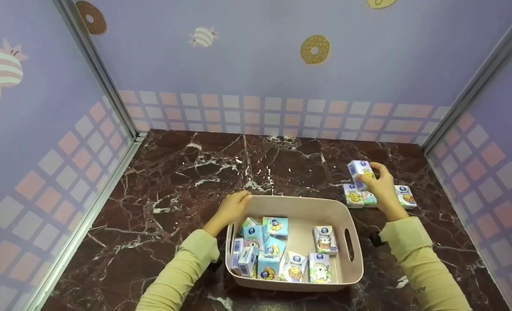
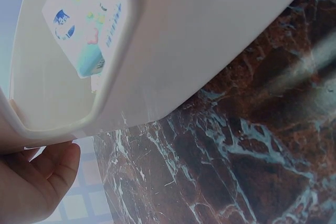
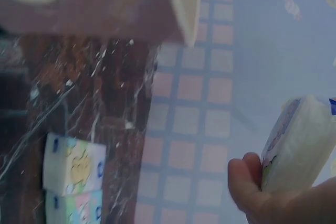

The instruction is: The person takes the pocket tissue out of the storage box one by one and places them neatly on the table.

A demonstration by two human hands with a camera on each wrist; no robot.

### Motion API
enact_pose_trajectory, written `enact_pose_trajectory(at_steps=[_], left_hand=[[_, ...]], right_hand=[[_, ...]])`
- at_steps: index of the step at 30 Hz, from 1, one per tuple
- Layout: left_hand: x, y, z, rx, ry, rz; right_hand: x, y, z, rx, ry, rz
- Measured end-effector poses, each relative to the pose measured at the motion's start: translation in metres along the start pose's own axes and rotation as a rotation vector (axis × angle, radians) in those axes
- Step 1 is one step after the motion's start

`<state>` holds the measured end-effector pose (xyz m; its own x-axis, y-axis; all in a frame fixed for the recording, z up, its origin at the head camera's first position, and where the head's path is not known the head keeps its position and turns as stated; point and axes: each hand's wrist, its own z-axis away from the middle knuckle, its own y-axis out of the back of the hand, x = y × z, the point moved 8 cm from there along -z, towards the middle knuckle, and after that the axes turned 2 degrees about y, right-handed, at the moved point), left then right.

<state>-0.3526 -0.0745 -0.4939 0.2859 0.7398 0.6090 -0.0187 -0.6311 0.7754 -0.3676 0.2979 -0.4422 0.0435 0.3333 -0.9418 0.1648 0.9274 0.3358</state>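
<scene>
My right hand [image 1: 382, 183] pinches a small tissue pack [image 1: 361, 167] between thumb and fingers, raised over the marble surface. Just below it lies a row of similar packs [image 1: 353, 197] at the right, partly hidden by the hand. With its fingers at the far left corner, my left hand [image 1: 232, 208] grips the rim of a beige plastic basket [image 1: 301, 208]. Several blue and white tissue packs [image 1: 268, 267] lie jumbled in the basket's left part. Toward its right side are two more, a purple-topped pack [image 1: 325, 240] and a white-bear pack [image 1: 320, 267].
The dark red marble surface [image 1: 186, 242] has white veins. Purple panels with pink and white squares enclose it at the back [image 1: 256, 65], left [image 1: 22, 142] and right [image 1: 493, 142]. The basket has an oval handle hole [image 1: 349, 245] in its right end.
</scene>
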Motion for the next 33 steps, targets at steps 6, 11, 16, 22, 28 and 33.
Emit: enact_pose_trajectory(at_steps=[6,11,16,22,28,33], left_hand=[[0.0,-0.001,0.0,-0.006,0.009,0.003],[0.002,0.001,0.001,-0.001,0.001,0.007],[0.003,0.002,0.001,0.0,-0.001,0.007],[0.002,0.001,0.001,-0.006,0.003,0.012],[-0.001,0.0,0.0,-0.022,0.019,0.022],[0.001,0.001,0.001,-0.012,0.003,0.017]], right_hand=[[0.034,0.016,-0.005,0.038,-0.016,0.18],[0.058,0.017,-0.004,-0.017,-0.041,0.334],[0.075,0.01,0.0,-0.109,-0.032,0.493],[0.091,-0.001,0.007,-0.165,-0.04,0.57],[0.099,-0.011,0.01,-0.19,-0.043,0.639],[0.107,-0.019,0.01,-0.199,-0.051,0.661]])
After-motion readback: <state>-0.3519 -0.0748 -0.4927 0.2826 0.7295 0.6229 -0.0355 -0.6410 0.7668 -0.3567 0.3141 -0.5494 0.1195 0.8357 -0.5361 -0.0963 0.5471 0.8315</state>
